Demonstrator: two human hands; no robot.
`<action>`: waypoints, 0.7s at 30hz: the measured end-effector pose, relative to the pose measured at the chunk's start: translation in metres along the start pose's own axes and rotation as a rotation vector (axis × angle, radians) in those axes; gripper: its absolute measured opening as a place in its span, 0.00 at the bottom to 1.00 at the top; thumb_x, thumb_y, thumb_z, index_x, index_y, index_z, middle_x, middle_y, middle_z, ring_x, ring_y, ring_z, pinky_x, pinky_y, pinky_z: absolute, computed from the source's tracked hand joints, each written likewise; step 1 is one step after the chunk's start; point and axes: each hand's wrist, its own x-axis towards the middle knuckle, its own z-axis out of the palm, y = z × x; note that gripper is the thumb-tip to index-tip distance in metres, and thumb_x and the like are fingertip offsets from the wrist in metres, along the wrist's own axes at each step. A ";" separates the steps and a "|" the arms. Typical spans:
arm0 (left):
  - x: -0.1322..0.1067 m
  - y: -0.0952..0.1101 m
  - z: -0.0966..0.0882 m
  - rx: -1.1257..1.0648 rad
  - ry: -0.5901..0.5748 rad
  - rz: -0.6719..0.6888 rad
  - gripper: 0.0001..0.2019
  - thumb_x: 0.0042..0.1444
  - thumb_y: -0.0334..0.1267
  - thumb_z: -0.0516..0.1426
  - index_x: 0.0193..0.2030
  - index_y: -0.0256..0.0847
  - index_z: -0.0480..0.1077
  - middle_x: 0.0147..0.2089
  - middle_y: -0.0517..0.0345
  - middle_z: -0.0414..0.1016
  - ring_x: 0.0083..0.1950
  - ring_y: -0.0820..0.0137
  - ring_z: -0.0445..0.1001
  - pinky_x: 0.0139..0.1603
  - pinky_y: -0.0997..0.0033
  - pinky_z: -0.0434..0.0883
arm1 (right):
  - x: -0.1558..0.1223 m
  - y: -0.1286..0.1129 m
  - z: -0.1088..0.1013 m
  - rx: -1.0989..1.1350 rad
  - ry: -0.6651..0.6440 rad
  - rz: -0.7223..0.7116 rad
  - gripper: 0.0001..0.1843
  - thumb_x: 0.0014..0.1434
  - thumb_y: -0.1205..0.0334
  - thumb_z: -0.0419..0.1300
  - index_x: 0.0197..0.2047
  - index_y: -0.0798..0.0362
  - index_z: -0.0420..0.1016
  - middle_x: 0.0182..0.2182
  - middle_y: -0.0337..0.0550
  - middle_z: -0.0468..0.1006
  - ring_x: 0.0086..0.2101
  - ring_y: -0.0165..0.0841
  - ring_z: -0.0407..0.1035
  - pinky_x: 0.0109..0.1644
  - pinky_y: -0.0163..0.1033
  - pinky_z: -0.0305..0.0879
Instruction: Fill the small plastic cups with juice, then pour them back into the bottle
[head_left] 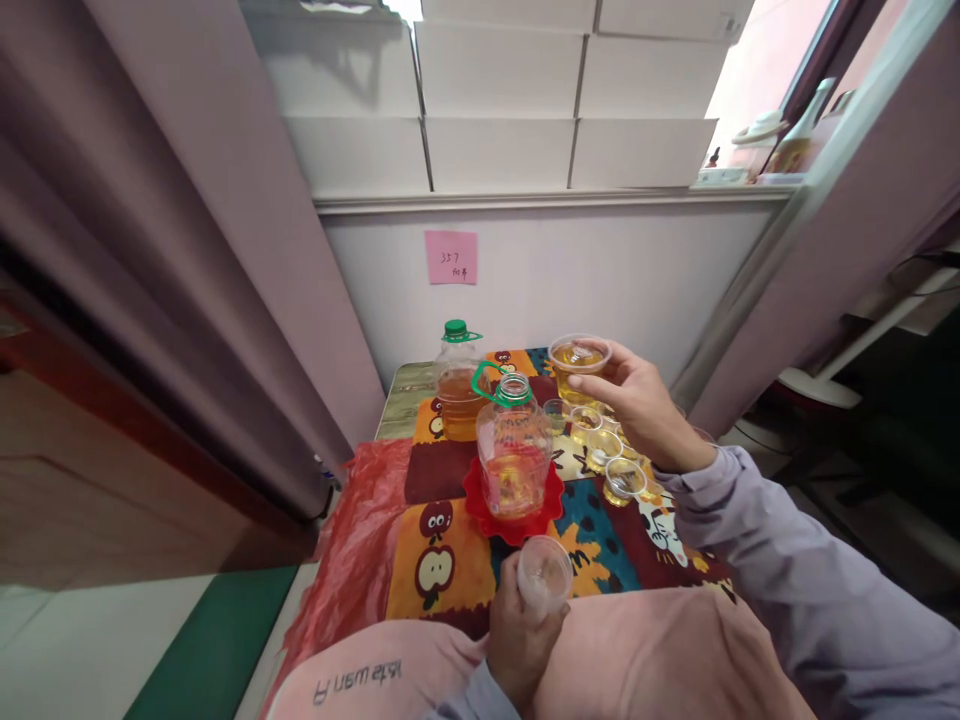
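Spreading wide, patterned cloth (441, 472) carries a capped jug (459, 402) and, nearer, an open jug (514, 455) on a red dish (477, 508); right hand (643, 402) grips a large cup (566, 372) aloft, left hand (519, 642) clasps a clear cup (545, 578) in front, small cups (624, 483) cluster at right.

Dish (553, 502): on the cloth (435, 530), centrally placed as I view the table (400, 402).
Open jug (517, 450): standing in the dish.
Capped jug (457, 400): on the cloth, behind the open jug and to its left.
Cup cluster (624, 484): on the cloth, right of the open jug.
Right hand (643, 405): mine, around the filled cup (566, 376), above the cup cluster's far end.
Left hand (519, 632): mine, around the near cup (545, 578), before the dish.
Plastic sheet (360, 520): along the table's left side.
Note (451, 257): on the wall (570, 275) behind the table; I see it above the capped jug.
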 end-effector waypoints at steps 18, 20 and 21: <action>-0.002 0.002 -0.001 -0.064 -0.020 -0.025 0.29 0.47 0.41 0.69 0.58 0.45 0.73 0.50 0.48 0.86 0.50 0.52 0.85 0.56 0.50 0.80 | 0.024 -0.006 0.011 -0.195 -0.172 0.027 0.32 0.52 0.55 0.78 0.59 0.54 0.80 0.51 0.52 0.88 0.46 0.42 0.83 0.58 0.54 0.79; -0.002 0.003 -0.001 -0.058 -0.025 -0.032 0.29 0.47 0.41 0.69 0.59 0.45 0.73 0.51 0.48 0.85 0.51 0.52 0.85 0.56 0.50 0.80 | 0.025 -0.004 0.010 -0.219 -0.164 0.013 0.32 0.51 0.56 0.79 0.58 0.54 0.81 0.50 0.51 0.89 0.46 0.42 0.83 0.58 0.55 0.80; -0.002 0.003 -0.001 -0.057 -0.025 -0.035 0.30 0.47 0.41 0.69 0.59 0.45 0.73 0.51 0.48 0.85 0.51 0.51 0.85 0.56 0.50 0.80 | 0.026 -0.003 0.010 -0.229 -0.161 0.006 0.32 0.51 0.56 0.79 0.57 0.54 0.81 0.49 0.51 0.89 0.46 0.42 0.83 0.58 0.55 0.80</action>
